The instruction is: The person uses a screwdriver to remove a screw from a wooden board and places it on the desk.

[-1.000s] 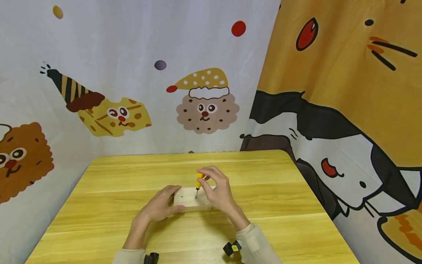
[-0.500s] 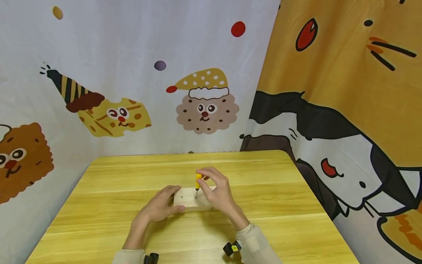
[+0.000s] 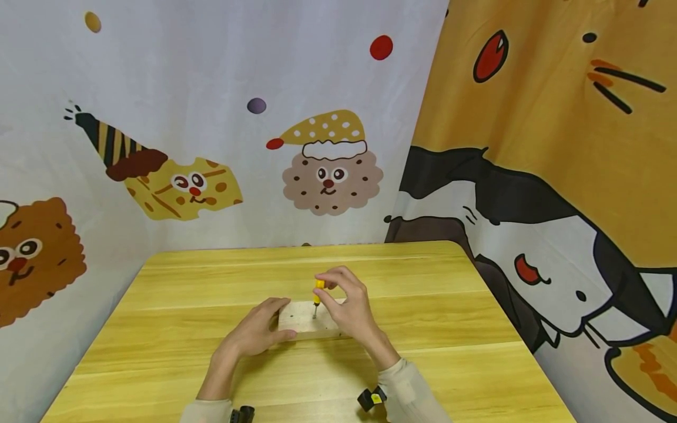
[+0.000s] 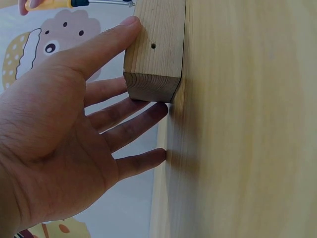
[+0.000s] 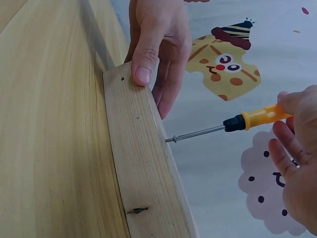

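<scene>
A pale wooden block (image 3: pixel 302 324) lies on the table. My left hand (image 3: pixel 254 331) holds its left end, thumb on the near side and fingers spread at the far side, as the left wrist view (image 4: pixel 64 114) block end (image 4: pixel 154 64) shows. Between thumb and fingertips, my right hand (image 3: pixel 355 308) pinches the yellow handle of a screwdriver (image 5: pixel 260 117). Its shaft stands nearly upright over the block. At the tip, a small screw (image 5: pixel 171 140) sits partly in the wood. My right hand hides the block's right end in the head view.
The wood-grain table (image 3: pixel 439 329) stretches around both hands. Behind it hangs a white printed curtain (image 3: pixel 211 88), with an orange printed one (image 3: pixel 539 117) on the right. A black wrist camera (image 3: pixel 368 399) sits by the right sleeve, another (image 3: pixel 244 413) by the left.
My right fingers have shifted slightly on the screwdriver handle, leaving more of its yellow top showing. The left hand and the block stay where they were.
</scene>
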### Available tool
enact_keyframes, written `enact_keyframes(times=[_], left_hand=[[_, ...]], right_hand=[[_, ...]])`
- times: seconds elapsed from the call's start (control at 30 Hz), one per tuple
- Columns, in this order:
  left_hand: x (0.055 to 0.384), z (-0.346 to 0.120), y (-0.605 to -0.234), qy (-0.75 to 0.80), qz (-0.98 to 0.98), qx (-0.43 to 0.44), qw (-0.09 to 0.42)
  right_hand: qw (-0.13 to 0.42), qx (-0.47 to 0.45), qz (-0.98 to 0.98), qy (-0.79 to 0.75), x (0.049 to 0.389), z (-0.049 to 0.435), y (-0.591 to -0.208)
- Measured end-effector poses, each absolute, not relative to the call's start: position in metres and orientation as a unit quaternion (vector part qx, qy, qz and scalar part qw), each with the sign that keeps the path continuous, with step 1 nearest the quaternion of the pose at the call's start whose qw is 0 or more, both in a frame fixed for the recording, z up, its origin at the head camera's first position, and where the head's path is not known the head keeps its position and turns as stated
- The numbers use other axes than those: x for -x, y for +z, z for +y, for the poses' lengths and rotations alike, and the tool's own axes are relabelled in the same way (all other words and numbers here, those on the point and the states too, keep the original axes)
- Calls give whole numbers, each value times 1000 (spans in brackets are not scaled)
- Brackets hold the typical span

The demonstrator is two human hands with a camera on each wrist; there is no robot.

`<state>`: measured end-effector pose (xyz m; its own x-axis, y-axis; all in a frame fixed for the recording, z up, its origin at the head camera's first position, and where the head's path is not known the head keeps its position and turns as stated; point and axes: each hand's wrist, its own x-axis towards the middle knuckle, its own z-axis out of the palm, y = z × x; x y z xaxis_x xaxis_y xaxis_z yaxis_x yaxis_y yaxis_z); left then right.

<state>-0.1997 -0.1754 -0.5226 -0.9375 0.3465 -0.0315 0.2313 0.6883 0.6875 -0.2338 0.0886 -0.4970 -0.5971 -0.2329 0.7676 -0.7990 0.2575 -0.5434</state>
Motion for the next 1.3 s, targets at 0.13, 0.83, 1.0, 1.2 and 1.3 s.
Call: enact_keyframes(times=[0.13, 0.83, 1.0, 1.2, 1.3], left_hand=[[199, -175, -523, 362, 916, -157, 78], [199, -175, -523, 362, 916, -156, 78], [199, -176, -522, 366, 914, -156, 82], [198, -176, -522, 365, 914, -155, 84], [199, -176, -522, 363, 915, -156, 82]], right_hand=[[279, -351, -741, 499, 233, 88, -496], [262, -370, -741, 496, 233, 89, -495], [273, -366, -735, 501, 232, 89, -494], [286, -350, -739, 499, 232, 87, -495], [288, -349, -740, 498, 233, 87, -496]])
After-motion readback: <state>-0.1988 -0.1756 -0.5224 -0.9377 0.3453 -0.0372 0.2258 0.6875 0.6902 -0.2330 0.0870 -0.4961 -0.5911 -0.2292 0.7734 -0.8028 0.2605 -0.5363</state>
